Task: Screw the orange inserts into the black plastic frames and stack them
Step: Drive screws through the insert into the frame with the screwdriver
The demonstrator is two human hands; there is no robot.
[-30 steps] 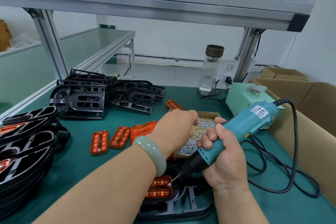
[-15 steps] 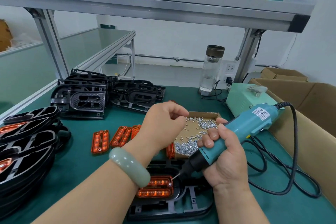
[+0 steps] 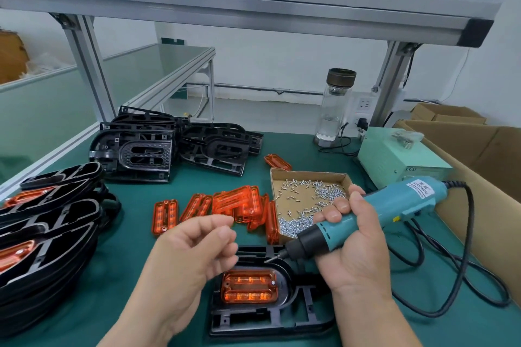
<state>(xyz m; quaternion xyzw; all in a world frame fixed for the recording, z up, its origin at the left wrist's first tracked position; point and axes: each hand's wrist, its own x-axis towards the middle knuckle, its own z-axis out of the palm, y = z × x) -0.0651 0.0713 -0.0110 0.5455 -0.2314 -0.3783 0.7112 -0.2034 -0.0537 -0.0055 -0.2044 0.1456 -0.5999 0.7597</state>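
A black plastic frame [image 3: 270, 321] lies on the green mat in front of me with an orange insert [image 3: 249, 286] seated in it; a screw head shows at the insert's right end. My right hand [image 3: 352, 256] grips a teal electric screwdriver [image 3: 394, 203], its bit slanting down to the frame's upper edge. My left hand [image 3: 194, 251] hovers palm-up just left of the frame, fingers curled and thumb pinched against the fingertips as on a small screw, which is hidden. Behind the frame sits a cardboard tray of screws [image 3: 298, 197].
Loose orange inserts [image 3: 234, 203] lie left of the tray. Finished frames are stacked [image 3: 48, 234] at the left edge, bare black frames [image 3: 146, 149] piled at the back. A glass bottle [image 3: 335, 110], a green power unit [image 3: 394, 155], its black cable [image 3: 468, 234] and cardboard boxes [image 3: 485, 166] fill the right.
My left hand has drawn back from the screw tray toward me and turned palm-up beside the frame. The screwdriver has stayed over the frame's upper edge.
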